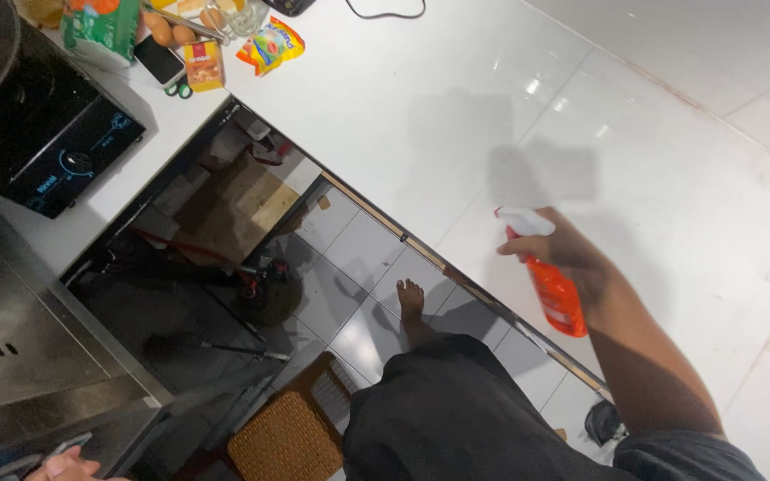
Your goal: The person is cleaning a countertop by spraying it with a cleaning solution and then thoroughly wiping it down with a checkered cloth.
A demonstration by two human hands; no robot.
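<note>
Dark trousers (456, 419) fill the lower middle of the view, with one bare foot (411, 298) on the grey floor tiles (358, 249) below the counter's edge. Beside the leg stands a woven brown stool (282, 436). Out over the white countertop (456, 98), the right hand (563, 249) is wrapped closed around the neck of an orange spray bottle (556, 289). Its long axis runs from upper left to lower right in the picture, the white trigger head (523, 221) pointing left across the counter and the orange body trailing back along the forearm. At the bottom left corner, only the knuckles of the left hand (62, 465) show, next to a steel sink edge (55, 392); how far open it is cannot be told. Farther off sit a black induction cooker (42, 138), a phone (159, 60), eggs (169, 32) and a yellow snack packet (271, 44).
</note>
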